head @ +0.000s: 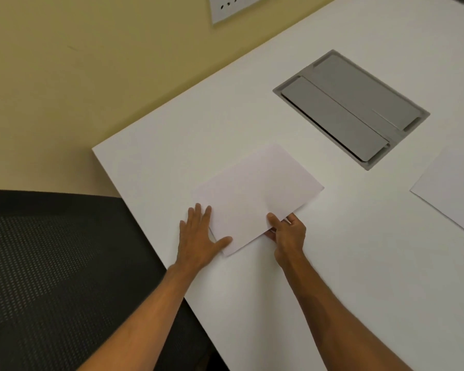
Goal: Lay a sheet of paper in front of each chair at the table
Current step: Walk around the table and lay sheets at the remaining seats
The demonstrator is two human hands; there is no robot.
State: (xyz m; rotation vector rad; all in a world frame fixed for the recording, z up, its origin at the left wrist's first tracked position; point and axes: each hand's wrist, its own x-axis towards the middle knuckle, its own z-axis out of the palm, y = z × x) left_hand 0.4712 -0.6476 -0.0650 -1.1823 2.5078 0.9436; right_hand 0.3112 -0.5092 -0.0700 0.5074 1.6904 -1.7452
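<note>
Flat on the near left corner of the thin stack of plain white paper sheets (255, 191) with the left hand (198, 236), fingers straight, likely pinning it to the white laminate table (346, 263) before the black mesh chair (51, 263). Pinching the near edge with the right hand (287, 234), thumb above and fingers curled beneath, seemingly to peel one sheet off. Unmarked, edges slightly fanned, near the table's corner.

White flat laminate table top (332, 263): plain white. Grey rectangular metal hatch (351, 108) set in it: mid-grey flaps, lighter grey frame.
Near side of hatch: rectangular paper sheet (255, 194), white with a faint lilac cast, plain.
Right of hatch: second paper sheet (453, 196), same white.
Left of hatch: black mesh chair back (51, 263), fine regular dot weave.
Beyond hatch: matte beige-yellow surface (65, 76); pale grey square plate (233, 6) with dark holes.
</note>
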